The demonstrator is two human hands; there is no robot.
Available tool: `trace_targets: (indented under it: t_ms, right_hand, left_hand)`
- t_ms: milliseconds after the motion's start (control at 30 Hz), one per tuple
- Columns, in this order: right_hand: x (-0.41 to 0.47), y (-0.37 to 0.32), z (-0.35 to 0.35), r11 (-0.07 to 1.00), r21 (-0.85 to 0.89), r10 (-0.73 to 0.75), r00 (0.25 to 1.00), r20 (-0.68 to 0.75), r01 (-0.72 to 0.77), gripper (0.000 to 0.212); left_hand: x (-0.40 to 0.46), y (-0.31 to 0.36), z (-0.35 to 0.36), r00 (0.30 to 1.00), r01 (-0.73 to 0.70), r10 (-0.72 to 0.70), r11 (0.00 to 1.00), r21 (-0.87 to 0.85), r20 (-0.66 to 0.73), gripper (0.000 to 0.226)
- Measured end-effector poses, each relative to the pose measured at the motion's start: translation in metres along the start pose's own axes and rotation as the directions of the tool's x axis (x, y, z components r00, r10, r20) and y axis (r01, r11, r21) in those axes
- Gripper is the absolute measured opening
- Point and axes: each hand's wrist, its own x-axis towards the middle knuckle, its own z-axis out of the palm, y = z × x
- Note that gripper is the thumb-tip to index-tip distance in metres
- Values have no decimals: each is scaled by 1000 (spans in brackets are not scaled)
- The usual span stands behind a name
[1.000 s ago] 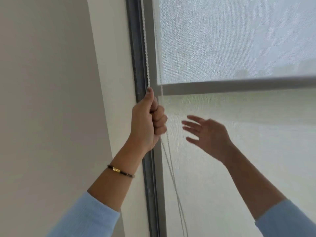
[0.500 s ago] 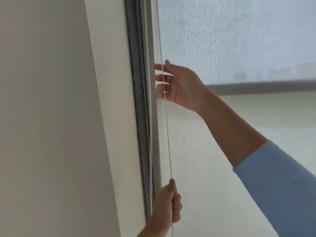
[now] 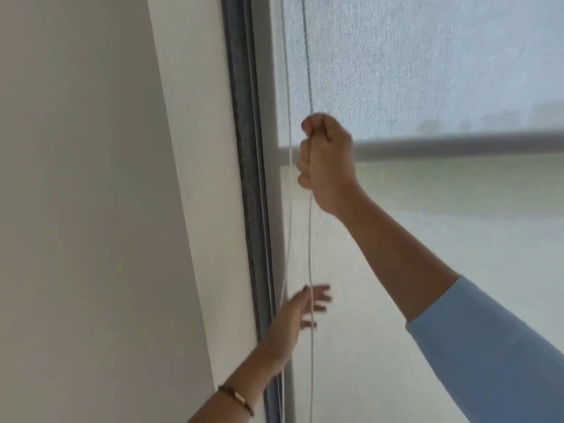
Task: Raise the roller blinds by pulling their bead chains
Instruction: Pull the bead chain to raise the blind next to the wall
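Now that the right hand (image 3: 328,160) has closed into a fist around the front strand of the bead chain (image 3: 310,245), where half a second ago it was only reaching in with its fingers spread, the hand-over-hand pull has passed from one side to the other. The left hand (image 3: 300,315), which was clamped on that strand low down a moment ago, has let go: its fingers are fanned open beside the chain near the lower part of the view, holding nothing, though the thumb may be brushing the strand; the blur makes that hard to tell. That reads as the swap between strokes, so the right hand looks set to draw downward next while the left goes up for a fresh grip. The chain hangs as two thin pale strands just beside the dark window frame (image 3: 244,148), the front one running taut up from the right fist and looser below it. The roller blind (image 3: 427,71) is a translucent, finely woven white fabric covering the whole visible window, with a grey horizontal bar (image 3: 457,146) showing through behind it; its bottom edge is out of view, so much raising probably remains.
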Motion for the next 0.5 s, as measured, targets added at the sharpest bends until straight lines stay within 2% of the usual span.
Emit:
trace_targets:
  t_ms: [167, 300, 367, 433, 500]
  right_hand:
    - [-65, 72, -15, 956, -292, -7, 1000, -17, 2, 26]
    - [-130, 134, -30, 882, -469, 49, 999, 13, -38, 39]
    - [-159, 166, -38, 827, -560, 77, 996, 33, -45, 31]
    - [-192, 197, -47, 798, -595, 160, 986, 52, -99, 21]
    - [-217, 219, -54, 751, -641, 253, 966, 55, -160, 27]
  left_hand:
    - [36, 99, -21, 967, -231, 211, 964, -135, -142, 48]
    - [56, 174, -37, 951, -308, 304, 934, -181, -48, 69]
    - [63, 209, -38, 932, -350, 363, 914, -202, 26, 74]
    - [70, 240, -33, 920, -384, 392, 903, -192, 9, 71]
    - [76, 264, -31, 922, -388, 379, 908, -160, -85, 64]
